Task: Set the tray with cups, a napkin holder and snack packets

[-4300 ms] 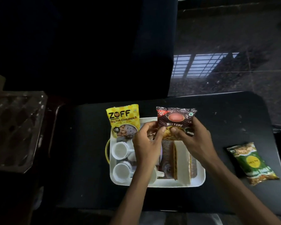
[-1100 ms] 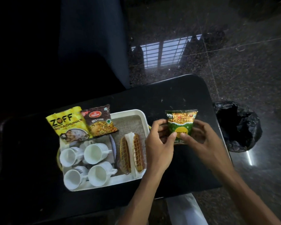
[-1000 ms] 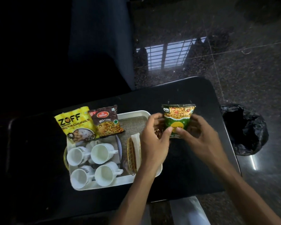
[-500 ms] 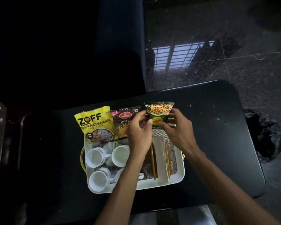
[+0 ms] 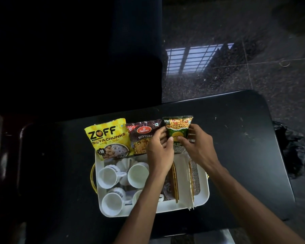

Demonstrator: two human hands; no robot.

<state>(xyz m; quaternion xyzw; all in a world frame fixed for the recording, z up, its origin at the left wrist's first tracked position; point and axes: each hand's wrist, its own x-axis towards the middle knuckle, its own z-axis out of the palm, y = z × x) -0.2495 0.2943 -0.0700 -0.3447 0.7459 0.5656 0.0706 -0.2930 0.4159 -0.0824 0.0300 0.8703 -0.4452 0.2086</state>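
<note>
White rectangular plastic tray [image 5: 205, 194] with rounded corners sits on the near middle of a glossy black table [image 5: 236, 147]. Bare tabletop lies open to its left and right and in a band beyond its far rim.

A person's left hand [image 5: 158, 152] and right hand [image 5: 198, 148] hold a small green foil snack packet [image 5: 178, 126] upright at the tray's far rim. The thumbs press on its front and the fingers curl behind, clamping it from both sides. Its left edge meets a maroon foil mixture packet [image 5: 143, 136], which stands beside a yellow foil soya-chunks packet [image 5: 109, 138]; both lean over the far rim.

Four white ceramic cups [image 5: 106, 175] fill the tray's left half, one partly hidden by the left forearm. A golden woven napkin holder [image 5: 174, 182] with white paper napkins [image 5: 182, 173] stands in the right half on a coarse mesh mat [image 5: 195, 173], just inside the right rim.

A black plastic bag [image 5: 292, 152] lies on the dark polished stone floor [image 5: 253, 76] past the table's right edge.
</note>
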